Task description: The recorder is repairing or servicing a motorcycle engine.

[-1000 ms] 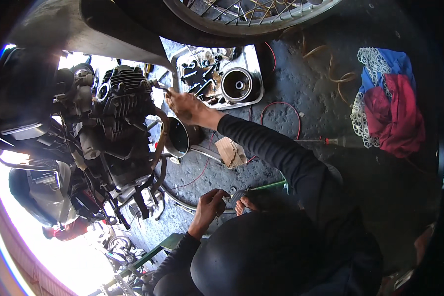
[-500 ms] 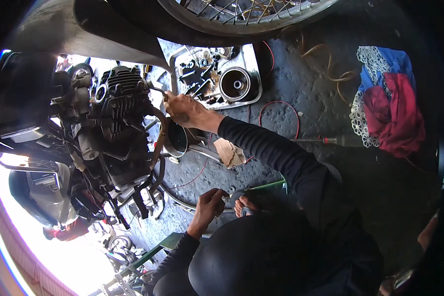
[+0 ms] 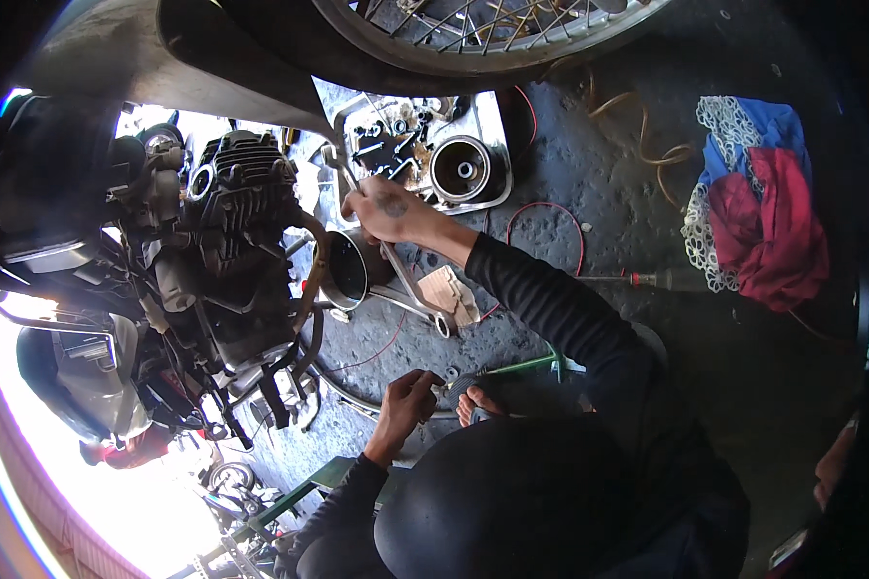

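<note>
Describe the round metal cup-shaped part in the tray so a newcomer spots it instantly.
Start at the spoked wheel along the top edge. Just below it a shallow metal tray lies on the floor, littered with small dark bolts and fittings. The drum-shaped part sits at its right end: the only large round piece there, silvery, open-topped, with a small hub in its centre.

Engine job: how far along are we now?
Stripped parts lie in the metal tray, so dismantling looks underway. Right hand grips a spanner beside the engine; left hand sits by the foot. Refitting the tray's parts appears left.
</note>
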`<state>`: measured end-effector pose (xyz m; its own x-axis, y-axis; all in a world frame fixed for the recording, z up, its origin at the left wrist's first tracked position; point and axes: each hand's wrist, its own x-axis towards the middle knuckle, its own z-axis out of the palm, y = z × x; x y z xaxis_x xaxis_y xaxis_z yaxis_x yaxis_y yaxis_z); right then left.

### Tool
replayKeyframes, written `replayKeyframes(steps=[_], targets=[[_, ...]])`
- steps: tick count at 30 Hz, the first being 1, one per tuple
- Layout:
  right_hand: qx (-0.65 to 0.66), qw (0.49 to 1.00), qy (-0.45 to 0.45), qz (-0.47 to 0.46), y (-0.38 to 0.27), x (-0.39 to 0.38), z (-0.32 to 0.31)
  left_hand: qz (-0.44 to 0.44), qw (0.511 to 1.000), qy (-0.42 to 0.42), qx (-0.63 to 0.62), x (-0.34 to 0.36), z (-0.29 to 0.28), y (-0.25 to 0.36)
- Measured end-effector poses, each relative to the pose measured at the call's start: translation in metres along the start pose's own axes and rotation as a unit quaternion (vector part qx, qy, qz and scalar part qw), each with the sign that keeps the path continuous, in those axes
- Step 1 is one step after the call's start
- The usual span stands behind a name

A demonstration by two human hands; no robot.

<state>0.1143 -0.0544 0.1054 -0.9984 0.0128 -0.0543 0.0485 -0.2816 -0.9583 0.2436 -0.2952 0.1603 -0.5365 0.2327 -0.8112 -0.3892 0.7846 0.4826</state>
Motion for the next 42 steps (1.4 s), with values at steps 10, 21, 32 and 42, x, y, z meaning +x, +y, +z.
replayKeyframes(steps=[10,21,32,42], targets=[[-0.230,0.884,0.194,-0.357,0.056,0.030,0.025,0.002,1.000,0.011,-0.017,-0.002,-0.001,-0.006],[-0.276,0.895,0.164,-0.309,0.065,0.055,0.030,-0.024,1.000,-0.012,0.005,-0.004,0.002,0.005],[-0.217,0.958,0.114,-0.147,0.030,0.036,0.032,-0.005,1.000,-0.016,0.016,-0.001,0.004,0.003],[-0.053,0.997,-0.044,-0.016,-0.024,0.000,-0.002,-0.011,0.998,-0.003,0.055,-0.011,0.002,0.009]])
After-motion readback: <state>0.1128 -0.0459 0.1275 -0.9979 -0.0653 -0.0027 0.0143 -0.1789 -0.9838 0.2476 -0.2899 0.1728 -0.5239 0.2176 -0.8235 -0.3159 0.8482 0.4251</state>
